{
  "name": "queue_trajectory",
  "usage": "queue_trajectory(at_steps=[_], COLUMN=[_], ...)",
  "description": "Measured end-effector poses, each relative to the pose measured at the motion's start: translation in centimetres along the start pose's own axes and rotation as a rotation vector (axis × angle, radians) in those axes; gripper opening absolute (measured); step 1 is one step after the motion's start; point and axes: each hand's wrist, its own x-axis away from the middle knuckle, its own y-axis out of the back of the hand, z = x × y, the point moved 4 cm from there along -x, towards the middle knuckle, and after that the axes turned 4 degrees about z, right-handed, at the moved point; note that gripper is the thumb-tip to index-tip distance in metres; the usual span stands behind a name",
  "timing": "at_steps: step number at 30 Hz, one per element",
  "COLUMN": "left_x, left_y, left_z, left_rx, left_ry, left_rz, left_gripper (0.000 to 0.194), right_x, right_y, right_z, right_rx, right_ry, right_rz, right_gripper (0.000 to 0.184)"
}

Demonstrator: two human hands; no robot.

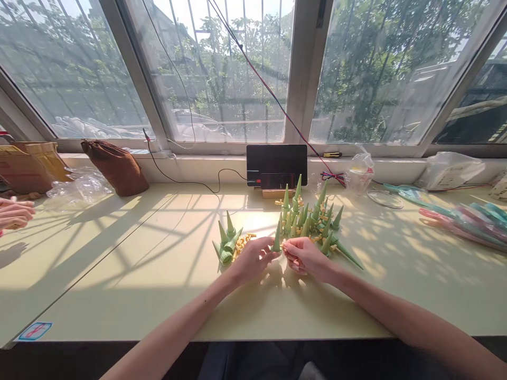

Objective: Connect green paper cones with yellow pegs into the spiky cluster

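My left hand [256, 257] is closed round the lower part of a green cone [277, 238], which stands point up between the fingers. Close against its right side, my right hand [301, 254] pinches a small yellow peg-like piece [283, 245], mostly hidden by the fingertips. Left of my left hand lies a small group of green cones [226, 240] with a heap of loose yellow pieces [242, 244] beside it. Beyond my right hand is a larger cluster of green cones [317, 211], several with yellow pieces sticking out of their sides.
A tablet [276, 161] leans at the back on a wooden stand [273, 193]. Brown drawstring bag [116, 168], clear plastic [79, 187] and another person's hand [15, 214] are at left. A plastic cup [359, 174] and coloured plastic packets [467, 221] lie right.
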Motion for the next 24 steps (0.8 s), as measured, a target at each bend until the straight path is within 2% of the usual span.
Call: queue_trajectory(at_steps=[8, 12, 15, 19, 24], left_x=[0.2, 0.2, 0.3, 0.3, 0.2], left_y=[0.1, 0.2, 0.3, 0.1, 0.1], left_z=[-0.3, -0.6, -0.8, -0.6, -0.7], left_rx=[0.021, 0.060, 0.120, 0.265, 0.388], left_ry=[0.020, 0.028, 0.037, 0.088, 0.132], left_rz=[0.001, 0.009, 0.019, 0.071, 0.125], left_gripper=[0.013, 0.014, 0.019, 0.027, 0.036], right_x=[-0.1, 0.1, 0.3, 0.5, 0.4], right_y=[0.2, 0.1, 0.2, 0.2, 0.2], right_z=[-0.2, 0.1, 0.6, 1.4, 1.4], right_rx=[0.172, 0.352, 0.572, 0.831, 0.940], right_ry=[0.021, 0.071, 0.163, 0.371, 0.485], right_rz=[-0.029, -0.058, -0.120, -0.198, -0.227], right_gripper=[0.041, 0.039, 0.038, 0.040, 0.037])
